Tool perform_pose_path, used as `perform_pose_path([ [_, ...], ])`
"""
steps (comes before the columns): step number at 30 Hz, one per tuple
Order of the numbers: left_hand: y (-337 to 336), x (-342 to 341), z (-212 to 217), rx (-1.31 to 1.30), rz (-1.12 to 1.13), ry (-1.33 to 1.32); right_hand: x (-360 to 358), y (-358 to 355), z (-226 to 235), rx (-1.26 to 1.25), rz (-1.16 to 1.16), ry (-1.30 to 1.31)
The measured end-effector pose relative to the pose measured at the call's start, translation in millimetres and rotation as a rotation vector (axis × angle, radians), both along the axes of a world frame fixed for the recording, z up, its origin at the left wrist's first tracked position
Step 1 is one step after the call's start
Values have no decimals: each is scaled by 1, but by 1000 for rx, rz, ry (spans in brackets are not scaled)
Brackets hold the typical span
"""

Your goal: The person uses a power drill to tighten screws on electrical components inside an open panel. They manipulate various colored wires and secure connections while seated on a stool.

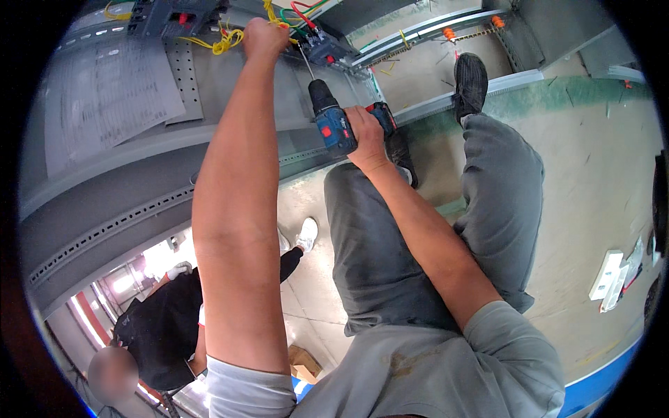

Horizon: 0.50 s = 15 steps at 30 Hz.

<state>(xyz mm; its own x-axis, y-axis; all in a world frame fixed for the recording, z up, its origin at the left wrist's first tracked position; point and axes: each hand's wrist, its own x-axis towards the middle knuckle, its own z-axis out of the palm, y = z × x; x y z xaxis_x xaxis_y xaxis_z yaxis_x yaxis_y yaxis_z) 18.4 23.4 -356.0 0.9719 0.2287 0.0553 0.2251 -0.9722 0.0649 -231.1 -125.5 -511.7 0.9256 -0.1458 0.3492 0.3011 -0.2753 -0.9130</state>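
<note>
My right hand [367, 138] is wrapped round the grip of a blue and black cordless drill [336, 129]. From its chuck a long thin bit [307, 64] points up toward a dark grey electrical component [326, 49] with a red button; whether the tip touches a screw is too small to tell. My left hand [265, 38] is closed at the top, beside that component, among yellow wires [226, 42]. Its fingertips are hidden, so what it pinches cannot be made out. Red and green wires [306, 15] rise just right of it.
Grey metal cabinet framing with a perforated rail [125, 221] runs along the left. Printed sheets [104, 104] lie on a panel, near another dark component [178, 17]. Orange insulators [448, 33] sit at the upper right. A person in black [164, 327] is at lower left. A white power strip [605, 274] lies at right.
</note>
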Motion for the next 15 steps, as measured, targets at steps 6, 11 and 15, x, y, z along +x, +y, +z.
perform_pose_path([
  [6,-30,-4,12,-16,21,89,8,-6,7,69,-5,25],
  [11,25,6,-23,5,74,-103,-3,-3,20,80,72,29],
  [15,-33,-11,2,-4,81,-37,1,-11,18,55,41,72],
])
